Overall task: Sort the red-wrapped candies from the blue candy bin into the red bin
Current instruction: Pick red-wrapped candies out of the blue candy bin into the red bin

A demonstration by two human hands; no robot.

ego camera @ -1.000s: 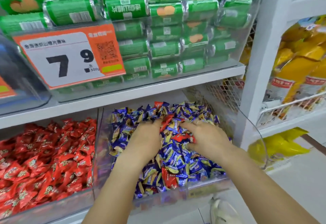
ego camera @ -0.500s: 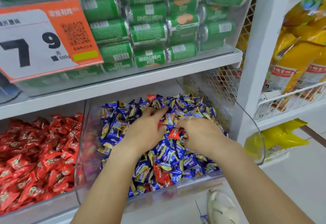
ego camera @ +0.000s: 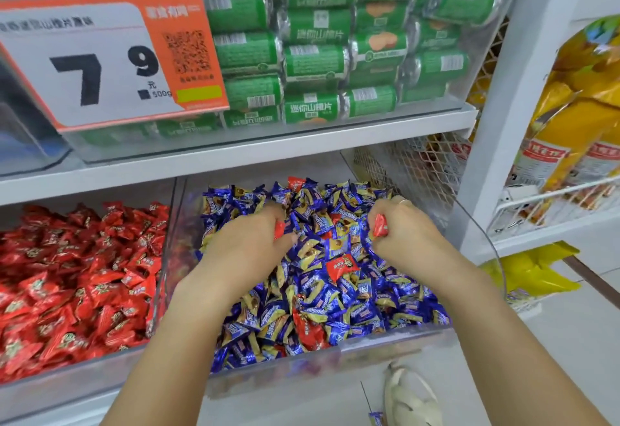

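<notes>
Head view is showing us working with both hands over the blue candy bin (ego camera: 385,350), and we are judging the main risk to be a spill: each hand is already pinching a red-wrapped piece, so reaching for another could be loosening that grip and letting it drop back among the blue candies (ego camera: 339,295), or dragging blue ones along into the red bin (ego camera: 87,370). Our left hand (ego camera: 246,248) is curling its fingers around a red candy (ego camera: 279,228); our right hand (ego camera: 407,234) is gripping a second red candy (ego camera: 380,225). More red-wrapped ones are lying in the pile: one stray (ego camera: 341,266) sitting between and just below both hands, another (ego camera: 307,326) nearer the front wall, a third (ego camera: 296,184) at the back. The red bin is waiting just beside, to our left.
</notes>
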